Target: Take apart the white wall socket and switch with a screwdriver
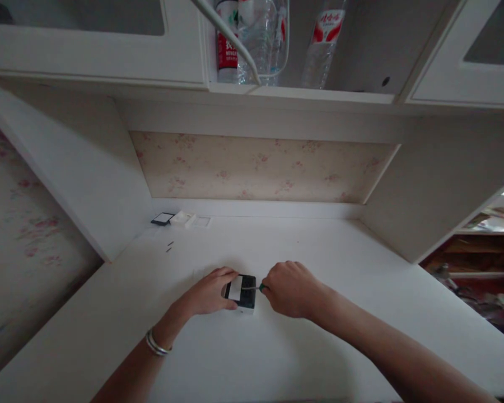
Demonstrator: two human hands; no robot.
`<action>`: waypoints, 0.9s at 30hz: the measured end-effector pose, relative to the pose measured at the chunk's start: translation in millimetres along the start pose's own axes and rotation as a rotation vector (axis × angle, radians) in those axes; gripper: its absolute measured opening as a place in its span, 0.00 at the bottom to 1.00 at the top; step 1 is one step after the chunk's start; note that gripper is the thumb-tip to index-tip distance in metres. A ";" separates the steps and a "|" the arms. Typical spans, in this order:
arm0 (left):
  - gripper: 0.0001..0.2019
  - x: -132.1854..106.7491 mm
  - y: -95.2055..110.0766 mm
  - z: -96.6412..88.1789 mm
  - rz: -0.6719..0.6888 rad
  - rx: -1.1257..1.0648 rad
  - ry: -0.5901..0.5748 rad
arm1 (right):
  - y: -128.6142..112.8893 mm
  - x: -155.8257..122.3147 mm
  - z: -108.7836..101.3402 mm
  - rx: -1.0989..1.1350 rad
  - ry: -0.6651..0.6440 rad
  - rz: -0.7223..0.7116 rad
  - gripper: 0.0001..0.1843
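Observation:
A small dark square device (244, 292) with a white panel on top lies on the white desk (277, 347). My left hand (210, 292) grips its left side with curled fingers, a bracelet on the wrist. My right hand (292, 288) is closed in a fist round a green-handled screwdriver (256, 287), whose thin shaft points left onto the top of the device.
At the back left of the desk lie a small dark square part (162, 219), a white plastic piece (182, 219) and two tiny dark screws (169, 246). Plastic water bottles (260, 39) stand on the shelf above. White side panels flank the desk.

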State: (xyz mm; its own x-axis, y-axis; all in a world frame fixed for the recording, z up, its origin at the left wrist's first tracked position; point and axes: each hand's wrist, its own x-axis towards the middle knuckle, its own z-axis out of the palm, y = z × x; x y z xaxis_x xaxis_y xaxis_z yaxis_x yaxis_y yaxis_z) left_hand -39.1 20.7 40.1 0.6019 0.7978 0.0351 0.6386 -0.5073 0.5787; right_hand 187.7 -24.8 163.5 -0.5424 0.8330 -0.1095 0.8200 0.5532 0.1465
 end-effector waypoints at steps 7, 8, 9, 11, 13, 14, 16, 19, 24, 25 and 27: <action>0.34 6.5 6.9 -6.5 -0.007 0.041 -0.060 | 26.6 1.1 15.3 0.246 -0.047 0.005 0.17; 0.32 7.5 8.8 -7.2 -0.010 0.050 -0.066 | 31.3 0.3 20.2 0.316 -0.053 0.002 0.17; 0.30 8.4 10.5 -7.8 -0.013 0.059 -0.068 | 35.5 -0.7 25.7 0.389 -0.056 0.001 0.17; 0.28 9.8 13.2 -8.7 -0.023 0.079 -0.061 | 42.0 -3.4 37.6 0.532 -0.051 -0.003 0.17; 0.27 10.6 14.6 -9.1 -0.031 0.096 -0.054 | 46.3 -6.3 49.2 0.664 -0.049 -0.006 0.17; 0.27 10.7 14.9 -9.3 -0.033 0.104 -0.052 | 47.9 -7.6 54.4 0.721 -0.054 0.000 0.17; 0.27 10.9 15.3 -9.6 -0.036 0.118 -0.052 | 49.9 -9.6 62.9 0.810 -0.063 0.016 0.17; 0.28 11.1 16.4 -10.1 -0.049 0.136 -0.052 | 50.9 -11.8 71.7 0.888 -0.045 0.041 0.16; 0.29 11.3 18.8 -10.8 -0.059 0.162 -0.052 | 48.9 -16.4 83.0 0.990 -0.038 0.140 0.16; 0.30 11.2 18.9 -10.6 -0.059 0.162 -0.051 | 48.4 -17.1 85.4 1.013 -0.046 0.156 0.16; 0.30 11.0 18.3 -9.4 -0.057 0.149 -0.040 | 47.9 -17.8 90.2 1.060 -0.054 0.175 0.18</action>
State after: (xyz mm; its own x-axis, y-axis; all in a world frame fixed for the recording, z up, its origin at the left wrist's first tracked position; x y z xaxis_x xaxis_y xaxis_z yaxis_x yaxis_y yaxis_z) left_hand -25.3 23.3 58.7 0.5795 0.8145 -0.0283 0.7343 -0.5068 0.4516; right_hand 253.1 -14.1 83.7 -0.4149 0.8836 -0.2170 0.6398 0.1138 -0.7600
